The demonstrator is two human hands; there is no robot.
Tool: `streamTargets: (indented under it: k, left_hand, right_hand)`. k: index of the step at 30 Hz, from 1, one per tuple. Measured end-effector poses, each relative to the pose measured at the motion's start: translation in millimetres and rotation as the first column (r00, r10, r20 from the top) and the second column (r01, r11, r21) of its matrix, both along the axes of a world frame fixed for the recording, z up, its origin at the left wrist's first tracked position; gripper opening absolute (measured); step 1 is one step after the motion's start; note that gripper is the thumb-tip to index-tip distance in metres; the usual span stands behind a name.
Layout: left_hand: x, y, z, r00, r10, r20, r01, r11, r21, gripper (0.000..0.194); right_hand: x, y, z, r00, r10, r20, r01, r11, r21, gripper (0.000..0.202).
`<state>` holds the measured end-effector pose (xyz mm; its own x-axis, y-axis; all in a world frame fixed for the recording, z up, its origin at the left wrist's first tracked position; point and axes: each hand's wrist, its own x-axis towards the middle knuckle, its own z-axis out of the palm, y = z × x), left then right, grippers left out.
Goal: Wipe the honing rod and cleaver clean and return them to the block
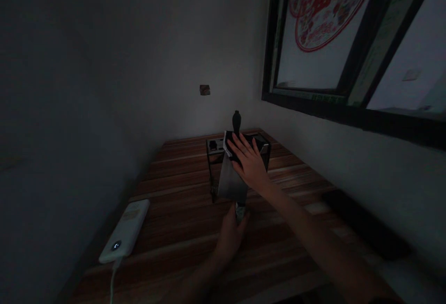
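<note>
My left hand (230, 232) is wrapped round the handle of a cleaver (232, 181), whose wide blade points away from me. My right hand (248, 160) presses a black cloth with a white edge (228, 144) against the far end of the blade, its fingers spread over the cloth. Behind the blade stands a knife rack (213, 146) with a metal top and dark legs. A dark knife handle (236, 120) sticks up from the rack just beyond my right fingers. The cloth and my hand hide part of the rack.
A white power bank (127, 229) with a lit display and a cable lies at the left on the wooden table (174, 178). A long dark object (365, 223) lies at the right, by the wall. A dark-framed window (320, 95) is above it.
</note>
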<state>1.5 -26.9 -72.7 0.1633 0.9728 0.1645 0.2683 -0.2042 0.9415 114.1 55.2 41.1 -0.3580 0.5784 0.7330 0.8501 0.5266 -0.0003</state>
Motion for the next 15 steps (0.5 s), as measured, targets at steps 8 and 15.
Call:
streamTargets:
  k: [8, 15]
  left_hand:
    - [1.0, 0.2, 3.1, 1.0, 0.006, -0.024, -0.006, 1.0, -0.002, 0.017]
    - [0.4, 0.4, 0.9, 1.0, -0.002, -0.009, 0.002, 1.0, -0.015, 0.024]
  right_hand:
    - [-0.6, -0.8, -3.4, 1.0, 0.005, -0.011, -0.005, 1.0, 0.0, 0.056]
    - [-3.2, -10.1, -11.4, 1.0, 0.011, 0.004, -0.011, 1.0, -0.024, 0.056]
